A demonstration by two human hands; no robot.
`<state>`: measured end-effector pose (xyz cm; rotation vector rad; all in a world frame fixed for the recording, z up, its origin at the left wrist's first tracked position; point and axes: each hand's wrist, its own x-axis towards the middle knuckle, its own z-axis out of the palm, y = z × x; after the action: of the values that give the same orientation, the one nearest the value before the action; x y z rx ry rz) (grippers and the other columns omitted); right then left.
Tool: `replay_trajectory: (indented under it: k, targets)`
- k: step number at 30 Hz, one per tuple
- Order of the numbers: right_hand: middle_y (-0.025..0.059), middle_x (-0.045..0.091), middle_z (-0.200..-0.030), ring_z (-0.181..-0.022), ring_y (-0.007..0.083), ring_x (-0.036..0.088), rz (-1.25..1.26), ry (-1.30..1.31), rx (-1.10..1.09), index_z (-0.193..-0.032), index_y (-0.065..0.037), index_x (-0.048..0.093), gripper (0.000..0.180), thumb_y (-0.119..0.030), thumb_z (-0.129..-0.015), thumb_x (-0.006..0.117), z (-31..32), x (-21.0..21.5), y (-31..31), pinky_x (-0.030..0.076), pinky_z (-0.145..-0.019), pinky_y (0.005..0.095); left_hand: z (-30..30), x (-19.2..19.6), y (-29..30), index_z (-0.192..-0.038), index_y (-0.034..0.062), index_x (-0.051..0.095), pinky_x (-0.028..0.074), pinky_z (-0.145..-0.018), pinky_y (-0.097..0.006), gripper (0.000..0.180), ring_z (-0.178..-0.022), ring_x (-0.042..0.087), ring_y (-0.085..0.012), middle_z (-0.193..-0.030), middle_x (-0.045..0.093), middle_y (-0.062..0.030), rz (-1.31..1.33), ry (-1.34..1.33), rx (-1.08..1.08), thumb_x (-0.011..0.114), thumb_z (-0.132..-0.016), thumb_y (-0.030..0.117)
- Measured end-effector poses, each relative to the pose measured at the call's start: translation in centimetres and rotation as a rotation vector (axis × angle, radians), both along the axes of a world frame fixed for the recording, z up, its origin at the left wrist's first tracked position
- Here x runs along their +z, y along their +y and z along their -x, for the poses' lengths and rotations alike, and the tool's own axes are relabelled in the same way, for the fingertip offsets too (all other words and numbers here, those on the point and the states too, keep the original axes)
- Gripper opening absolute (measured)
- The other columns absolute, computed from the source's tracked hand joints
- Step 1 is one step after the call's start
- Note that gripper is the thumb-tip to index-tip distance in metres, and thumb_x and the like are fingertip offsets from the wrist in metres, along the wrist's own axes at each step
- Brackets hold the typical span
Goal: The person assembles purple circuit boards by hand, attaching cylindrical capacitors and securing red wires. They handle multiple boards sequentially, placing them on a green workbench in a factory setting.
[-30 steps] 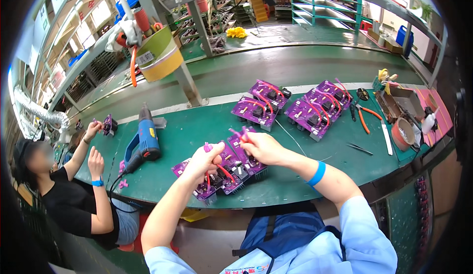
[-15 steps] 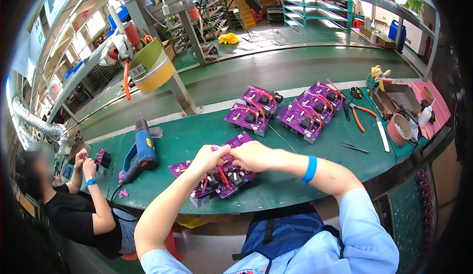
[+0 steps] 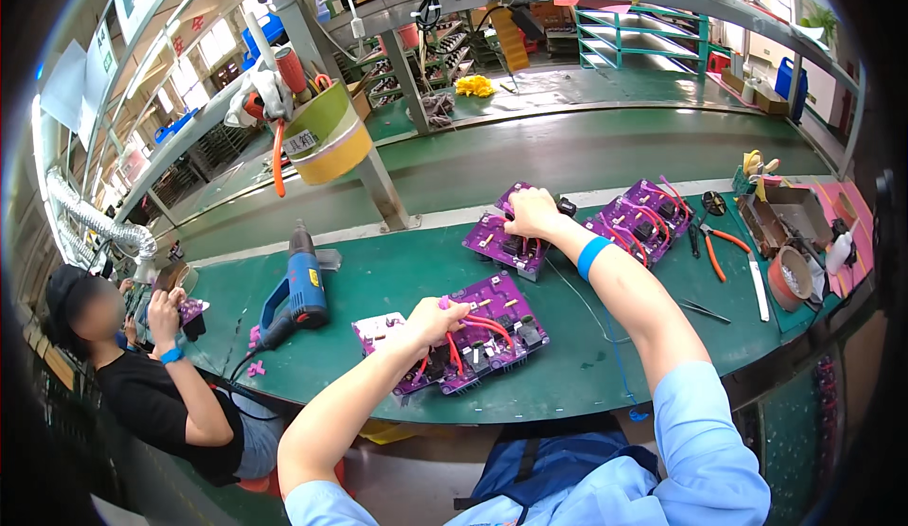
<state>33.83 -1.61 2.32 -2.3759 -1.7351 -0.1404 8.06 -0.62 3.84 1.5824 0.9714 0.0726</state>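
My left hand (image 3: 433,323) pinches a small pink piece near the ends of the red wires (image 3: 487,325), above a pair of purple circuit boards (image 3: 487,299) at the near middle of the bench. Metal heatsink fins edge these boards. My right hand (image 3: 532,212) has reached out to another group of purple circuit boards (image 3: 501,250) farther back. Its fingers are closed and point down over that group; what they grip is hidden. A third group of purple boards (image 3: 638,219) with red wires lies to the right.
A blue heat gun (image 3: 305,285) stands to the left, near small pink pieces (image 3: 255,368). Orange-handled pliers (image 3: 724,242), tweezers (image 3: 705,310) and a parts tray (image 3: 771,209) lie at right. A yellow-green bin (image 3: 331,143) hangs above. A co-worker (image 3: 151,384) sits at far left.
My hands were together over the near boards; now they are apart. The right one has moved away to the farther boards, while the left stays over the near ones. The view has shifted slightly.
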Motion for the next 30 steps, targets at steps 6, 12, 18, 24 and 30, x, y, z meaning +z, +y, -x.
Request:
replay_trajectory:
  k: [6, 12, 18, 24, 30]
  targets:
    - [0.0179, 0.060, -0.084, -0.083, 0.0327, 0.057, -0.080, 0.123, 0.105, -0.082, -0.003, 0.060, 0.033, -0.034, -0.077, 0.051, -0.7, -0.3, 0.4, 0.044, -0.076, 0.0419, 0.7, 0.5, -0.3, -0.070, 0.0066, 0.055, 0.022, -0.037, -0.021, 0.025, -0.042, 0.031, -0.0044, -0.051, 0.041, 0.0040, 0.002, -0.041, -0.013, 0.058, -0.080, 0.029]
    - [0.0188, 0.058, -0.072, -0.074, 0.0358, 0.056, -0.345, 0.172, 0.143, -0.076, -0.003, 0.057, 0.036, -0.037, -0.081, 0.048, -0.6, 1.3, 1.2, 0.042, -0.068, 0.0448, 0.5, 0.8, -0.8, -0.065, 0.0058, 0.056, 0.028, -0.042, -0.021, 0.031, -0.046, 0.037, -0.0052, -0.053, 0.045, 0.0020, -0.116, 0.010, -0.099, 0.059, -0.078, 0.034]
    - [0.0180, 0.060, -0.072, -0.074, 0.0348, 0.057, -0.339, 0.214, 0.134, -0.071, -0.004, 0.058, 0.039, -0.039, -0.082, 0.045, 1.5, 5.9, -0.6, 0.043, -0.066, 0.0445, 1.0, 0.3, -1.1, -0.062, 0.0083, 0.054, 0.024, -0.042, -0.022, 0.029, -0.044, 0.031, -0.0046, -0.051, 0.042, 0.0048, -0.239, 0.007, -0.087, 0.057, -0.079, 0.031]
    - [0.0163, 0.058, -0.064, -0.068, 0.0344, 0.057, -0.507, 0.401, 0.214, -0.068, -0.005, 0.056, 0.040, -0.041, -0.081, 0.045, 3.7, 11.9, -4.6, 0.041, -0.061, 0.0421, 2.1, 1.2, -2.1, -0.057, 0.0078, 0.049, 0.024, -0.043, -0.022, 0.033, -0.046, 0.031, -0.0038, -0.051, 0.040, 0.0059, -0.363, -0.032, -0.136, 0.053, -0.082, 0.028]
    - [0.0144, 0.056, -0.061, -0.065, 0.0314, 0.056, -0.417, 0.351, 0.306, -0.065, -0.005, 0.052, 0.043, -0.044, -0.082, 0.044, 5.2, 16.9, -10.5, 0.040, -0.061, 0.0401, 3.0, 2.0, -3.3, -0.062, 0.0000, 0.053, 0.033, -0.048, -0.027, 0.035, -0.049, 0.039, -0.0081, -0.051, 0.045, -0.0011, -0.454, 0.049, -0.211, 0.050, -0.081, 0.029]
